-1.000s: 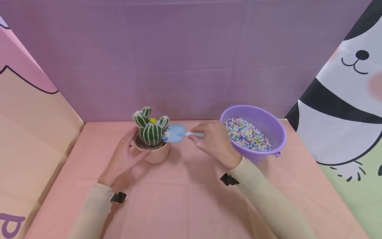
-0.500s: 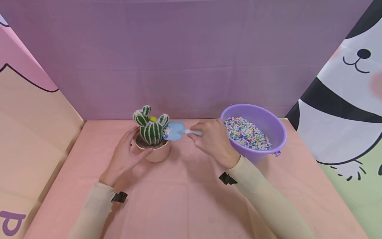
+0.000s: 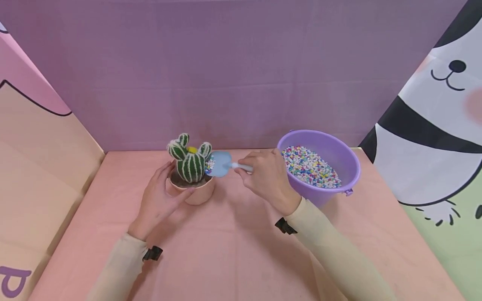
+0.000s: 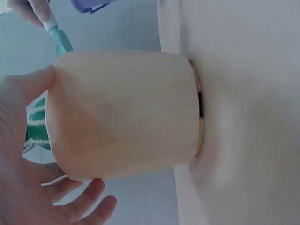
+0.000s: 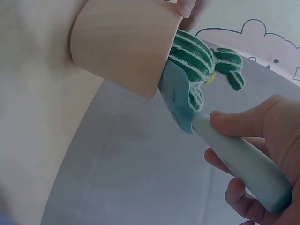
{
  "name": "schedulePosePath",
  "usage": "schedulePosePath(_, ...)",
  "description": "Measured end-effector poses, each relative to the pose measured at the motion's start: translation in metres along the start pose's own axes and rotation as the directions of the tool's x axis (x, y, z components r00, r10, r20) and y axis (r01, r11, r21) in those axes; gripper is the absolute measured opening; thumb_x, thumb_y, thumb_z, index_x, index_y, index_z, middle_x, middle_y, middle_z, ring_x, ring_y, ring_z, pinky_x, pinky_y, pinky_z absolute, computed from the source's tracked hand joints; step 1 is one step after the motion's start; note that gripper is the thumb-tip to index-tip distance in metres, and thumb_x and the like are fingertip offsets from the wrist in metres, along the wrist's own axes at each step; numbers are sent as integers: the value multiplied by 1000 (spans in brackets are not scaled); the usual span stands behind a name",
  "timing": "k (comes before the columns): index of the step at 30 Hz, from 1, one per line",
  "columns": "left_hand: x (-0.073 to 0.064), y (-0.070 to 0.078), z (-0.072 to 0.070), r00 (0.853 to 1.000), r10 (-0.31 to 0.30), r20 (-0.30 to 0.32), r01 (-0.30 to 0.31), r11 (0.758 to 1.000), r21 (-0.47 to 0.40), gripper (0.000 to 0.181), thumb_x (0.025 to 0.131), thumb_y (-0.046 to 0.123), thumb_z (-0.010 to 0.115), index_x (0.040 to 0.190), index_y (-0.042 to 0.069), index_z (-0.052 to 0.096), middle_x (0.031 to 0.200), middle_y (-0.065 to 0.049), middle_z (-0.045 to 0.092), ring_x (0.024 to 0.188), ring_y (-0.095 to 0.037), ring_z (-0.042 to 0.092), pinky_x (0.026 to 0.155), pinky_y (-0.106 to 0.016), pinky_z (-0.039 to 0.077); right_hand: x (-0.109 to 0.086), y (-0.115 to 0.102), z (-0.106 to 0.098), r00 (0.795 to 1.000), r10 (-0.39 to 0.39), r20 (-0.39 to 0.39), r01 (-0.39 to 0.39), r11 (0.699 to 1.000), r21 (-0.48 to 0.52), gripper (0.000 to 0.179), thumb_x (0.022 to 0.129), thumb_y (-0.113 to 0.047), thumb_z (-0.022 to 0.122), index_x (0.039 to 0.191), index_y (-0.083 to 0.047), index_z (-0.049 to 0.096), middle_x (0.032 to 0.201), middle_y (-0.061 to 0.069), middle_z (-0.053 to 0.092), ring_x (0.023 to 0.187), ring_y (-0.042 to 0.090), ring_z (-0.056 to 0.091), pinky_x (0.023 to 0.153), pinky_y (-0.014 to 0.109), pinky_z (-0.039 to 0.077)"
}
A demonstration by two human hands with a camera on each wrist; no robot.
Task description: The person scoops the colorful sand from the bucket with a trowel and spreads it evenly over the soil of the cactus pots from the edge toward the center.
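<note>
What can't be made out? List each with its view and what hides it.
Head view: far part of the dark filling in the pot, blocked by the cactus.
Head view: the floor of the purple bucket, covered by beads.
Left wrist view: most of the purple bucket, cut off by the top edge.
Right wrist view: scooped beads, hidden behind the scoop.

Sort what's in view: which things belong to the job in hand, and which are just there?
In the job:
blue scoop, held by the right hand
multicoloured beads
purple bucket
cactus
pot, held by the left hand

Just there:
panda picture
purple backdrop
</note>
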State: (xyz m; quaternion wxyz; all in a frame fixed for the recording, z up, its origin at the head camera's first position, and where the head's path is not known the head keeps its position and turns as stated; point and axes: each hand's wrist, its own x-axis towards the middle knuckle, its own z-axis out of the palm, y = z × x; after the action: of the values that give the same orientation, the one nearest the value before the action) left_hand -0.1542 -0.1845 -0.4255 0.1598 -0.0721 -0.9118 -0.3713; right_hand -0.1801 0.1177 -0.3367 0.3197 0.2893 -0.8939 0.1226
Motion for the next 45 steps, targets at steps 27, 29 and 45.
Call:
schedulePosePath(27, 25, 1, -18, 969, 87, 230, -45, 982, -182, 93, 85, 34, 91, 162, 21, 40, 157, -4, 55, 144, -25, 53, 120, -54, 43, -3, -9, 1, 993, -81, -91, 73, 993, -91, 14, 82, -26, 92, 94, -21, 88, 90, -3, 83, 78, 22, 71, 73, 42, 47)
schedulePosePath(29, 25, 0, -19, 971, 84, 224, -44, 984, -174, 92, 84, 35, 92, 160, 20, 42, 155, -4, 57, 142, -24, 55, 119, -53, 44, -3, -10, 1, 991, -88, -102, 78, 992, -97, 13, 81, -25, 92, 93, -21, 88, 90, -3, 83, 77, 22, 70, 73, 42, 47)
schedulePosePath(45, 12, 9, -8, 992, -46, 116, 39, 997, 60, 104, 79, 62, 88, 154, 1, 47, 148, -20, 44, 135, -38, 49, 112, -59, 47, -6, -13, 0, 989, -102, -105, 90, 989, -116, 14, 83, -25, 92, 95, -19, 87, 90, -2, 82, 75, 22, 65, 76, 42, 44)
